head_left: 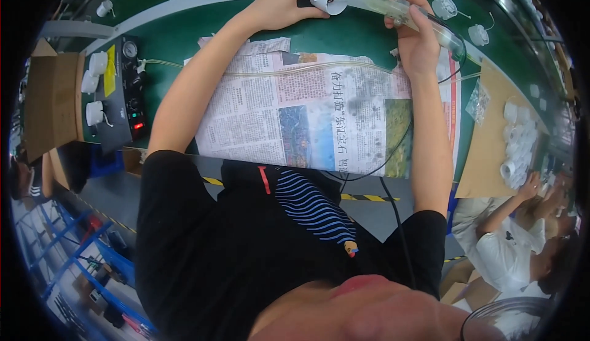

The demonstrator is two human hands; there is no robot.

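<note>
At the far middle of the bench, my left hand [284, 3] grips a short white round housing [326, 0] between thumb and fingers. The housing's open end faces right, with small dark parts inside that I cannot make out. My right hand [418, 36] is wrapped round a clear dispensing syringe [376, 4], which slants down to the right. The syringe's left end comes right up to the housing's open end; whether they touch, I cannot tell. Past my right hand, the syringe's wider end [456, 46] joins a thin tube.
Newspaper sheets [307, 110] cover the green bench before me, crossed by a clear air hose [295, 70]. A black dispenser box [129, 89] with gauge stands left, beside white housings [95, 113]. Right, cardboard [482, 138] holds several white parts [516, 138] near a co-worker's hand [530, 184].
</note>
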